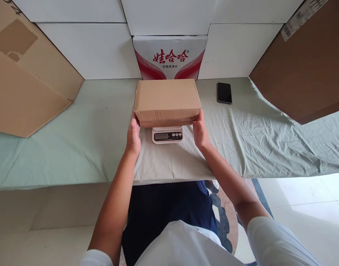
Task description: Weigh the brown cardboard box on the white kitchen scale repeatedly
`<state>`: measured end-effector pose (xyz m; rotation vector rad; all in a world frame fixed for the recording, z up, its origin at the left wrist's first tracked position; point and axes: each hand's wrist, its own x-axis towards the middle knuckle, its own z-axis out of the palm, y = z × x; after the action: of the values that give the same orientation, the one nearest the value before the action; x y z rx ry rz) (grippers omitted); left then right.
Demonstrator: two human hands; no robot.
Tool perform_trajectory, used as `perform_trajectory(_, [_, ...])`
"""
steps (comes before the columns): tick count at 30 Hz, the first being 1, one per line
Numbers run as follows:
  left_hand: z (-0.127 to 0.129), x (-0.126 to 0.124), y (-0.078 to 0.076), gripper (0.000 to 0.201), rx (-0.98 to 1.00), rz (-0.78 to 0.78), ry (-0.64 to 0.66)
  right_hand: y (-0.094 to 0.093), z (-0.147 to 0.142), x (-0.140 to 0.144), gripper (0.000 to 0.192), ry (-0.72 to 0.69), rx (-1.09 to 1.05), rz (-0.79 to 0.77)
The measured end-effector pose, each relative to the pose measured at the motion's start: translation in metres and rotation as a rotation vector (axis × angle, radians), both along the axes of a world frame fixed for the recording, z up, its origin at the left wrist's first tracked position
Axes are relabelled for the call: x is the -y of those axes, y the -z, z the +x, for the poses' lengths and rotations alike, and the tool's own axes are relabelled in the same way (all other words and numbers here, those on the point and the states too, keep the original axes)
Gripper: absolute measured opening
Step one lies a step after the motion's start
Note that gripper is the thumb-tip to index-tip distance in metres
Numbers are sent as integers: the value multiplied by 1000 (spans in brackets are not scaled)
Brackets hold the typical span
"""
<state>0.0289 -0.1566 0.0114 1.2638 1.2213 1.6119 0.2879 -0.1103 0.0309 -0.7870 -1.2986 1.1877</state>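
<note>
A closed brown cardboard box [168, 96] sits on or just over a small white digital scale [167, 141]; I cannot tell whether its weight rests there. Only the scale's front, with its display and buttons, shows; the box hides the rest. My left hand [134, 135] grips the box's left side near the front corner. On the opposite side, my right hand [199, 129] grips the front right corner. The fingers of both hands are partly hidden behind the box.
A black phone [224, 93] lies on the cloth-covered table [102, 147], right of the box. Behind stands a white and red carton [170, 55] against white panels [88, 51]. Large cardboard pieces stand at the left [33, 81] and right [302, 70].
</note>
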Motion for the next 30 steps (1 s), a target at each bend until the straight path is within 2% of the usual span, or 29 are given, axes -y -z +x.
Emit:
perform_trajectory(4, [-10,0,1,88,16,31,-53,0,8,-4,71,65,-6,-27])
perform_trajectory(10, [-14,4,3,84,24,8,-60,-5,13,-6,70,110,-32,5])
perform_trajectory(17, [-17,1,7,83,22,19,-61,-6,9,-2,67,60,-50,1])
perform_trajectory(23, [-15,3,5,86,29,6,-59,-5,8,-4,69,64,-70,-22])
perform_trajectory(30, [-15,3,5,87,36,16,-44,0,8,-7,63,27,-133,-23])
